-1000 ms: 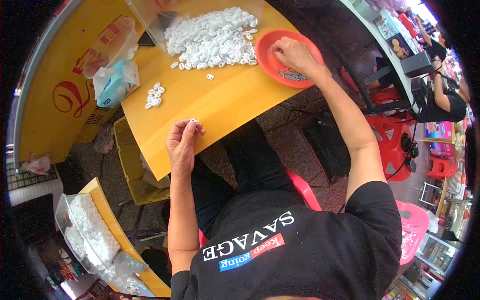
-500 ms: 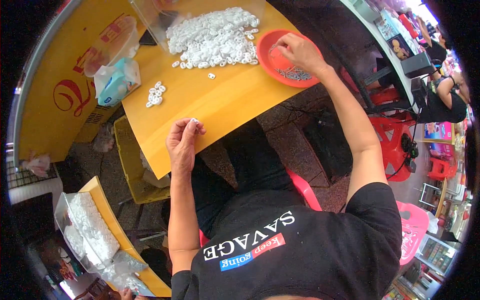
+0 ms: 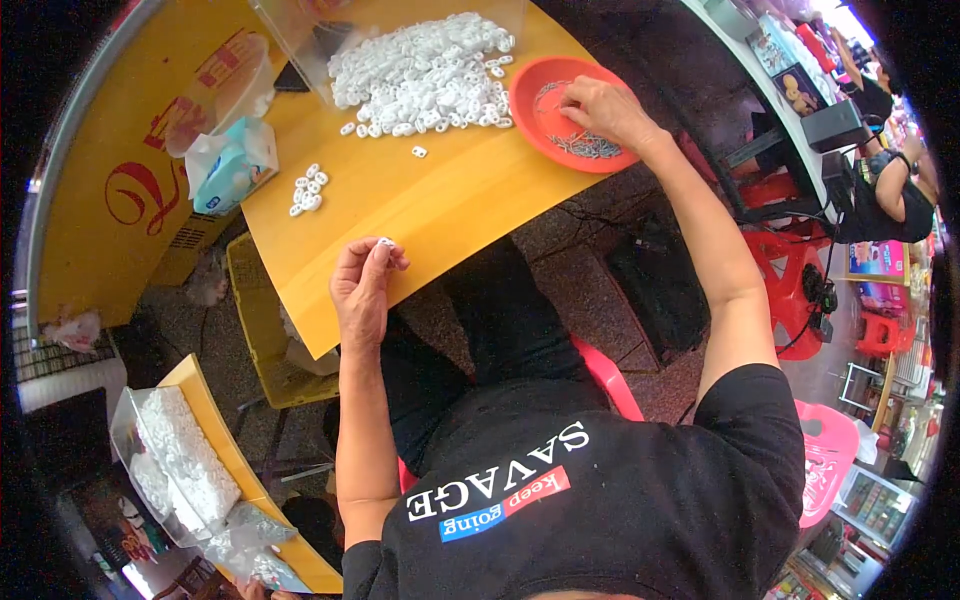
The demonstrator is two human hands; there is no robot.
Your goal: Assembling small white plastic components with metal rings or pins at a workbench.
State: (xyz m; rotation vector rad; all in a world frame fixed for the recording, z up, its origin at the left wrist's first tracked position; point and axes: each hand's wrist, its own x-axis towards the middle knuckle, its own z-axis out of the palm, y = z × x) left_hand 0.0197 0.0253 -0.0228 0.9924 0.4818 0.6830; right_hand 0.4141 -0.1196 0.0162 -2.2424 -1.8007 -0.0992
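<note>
My left hand [image 3: 361, 292] is at the near edge of the yellow table, thumb and fingers pinched on a small white plastic piece [image 3: 386, 242]. My right hand [image 3: 610, 112] reaches into a red bowl [image 3: 532, 122], its fingertips together over the bottom; whatever they hold is too small to make out. Thin metal pins [image 3: 588, 146] lie in that bowl beneath the hand. Left of the bowl spreads a large heap of white plastic pieces [image 3: 425, 75] with two holes each. One loose white piece [image 3: 419, 152] lies in front of the heap, and a little cluster of pieces [image 3: 308, 190] sits further left.
A tissue pack [image 3: 232, 170] stands at the table's left edge, with a yellow crate [image 3: 262, 330] on the floor below. At lower left, a clear bin [image 3: 185, 455] of white pieces rests on another table. Red stools [image 3: 790, 290] and another person [image 3: 890, 190] are at right.
My right hand has shifted slightly right and nearer to me within the red bowl, its fingertips now by the pins. My left hand keeps its pinch on the white piece.
</note>
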